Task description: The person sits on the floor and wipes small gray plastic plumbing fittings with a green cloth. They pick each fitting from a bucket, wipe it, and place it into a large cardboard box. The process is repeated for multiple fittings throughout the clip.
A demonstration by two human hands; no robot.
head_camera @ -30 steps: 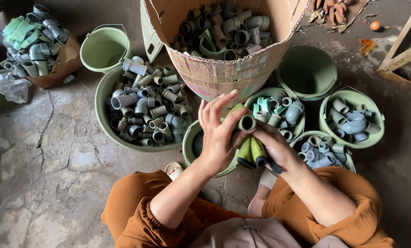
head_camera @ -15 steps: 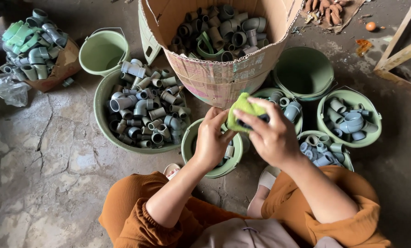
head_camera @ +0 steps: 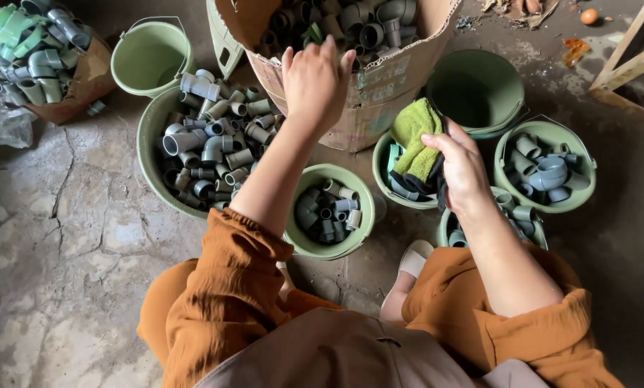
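Observation:
My left hand stretches forward over the rim of a torn cardboard box full of grey pipe fittings, fingers curled downward; whether it grips anything is hidden. My right hand holds a green cloth over a small green bucket with a few fittings. Below my left forearm stands a green bucket with several short grey fittings in it.
A large green basin heaped with grey fittings stands at the left. An empty green bucket and a bag of fittings lie beyond. More green buckets sit at the right. The floor is cracked concrete.
My left hand has left the cloth and reached forward to the cardboard box. My right hand has stayed with the green cloth, shifting right over the small bucket.

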